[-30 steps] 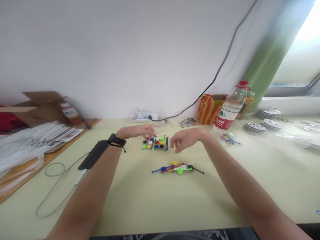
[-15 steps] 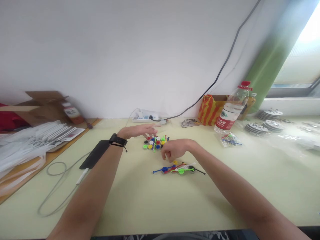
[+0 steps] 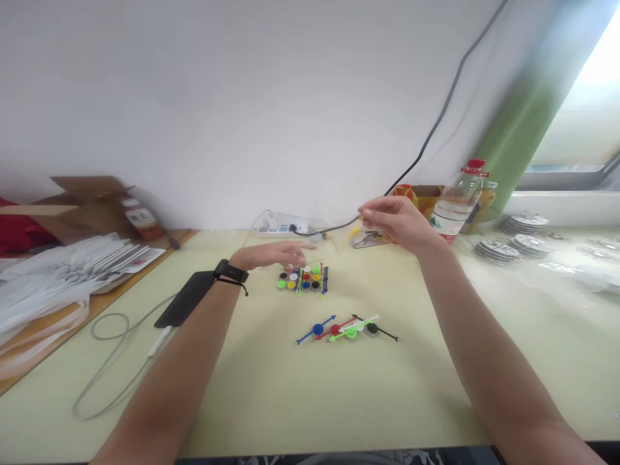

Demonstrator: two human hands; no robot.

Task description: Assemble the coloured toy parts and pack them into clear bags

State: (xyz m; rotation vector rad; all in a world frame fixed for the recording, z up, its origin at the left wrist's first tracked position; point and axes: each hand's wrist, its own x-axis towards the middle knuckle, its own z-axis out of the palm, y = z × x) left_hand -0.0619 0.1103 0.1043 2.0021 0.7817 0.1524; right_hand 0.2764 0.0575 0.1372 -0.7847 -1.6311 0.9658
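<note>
Right hand (image 3: 400, 223) raised clear of the table (image 3: 271, 387), thumb and fingertips pressed together on a small yellow piece (image 3: 355, 230) that juts out to the left of the pinch; blurred, so exact shape hard to tell. Left hand (image 3: 274, 254) lying flat and spread, fingers resting at the far edge of the block of coloured discs (image 3: 303, 279), holding nothing. Below and nearer than the pinch, a loose heap of coloured sticks with round heads (image 3: 347, 328); behind it, a water bottle (image 3: 455, 203) and a striped bag (image 3: 411, 194). Best handled, probably, by keeping the pinch light and close to the piece's end, turning the wrist so the free end points down toward the block, and steadying the block with the flat left hand. Worth avoiding a sweep low over the heap, which would likely scatter.
</note>
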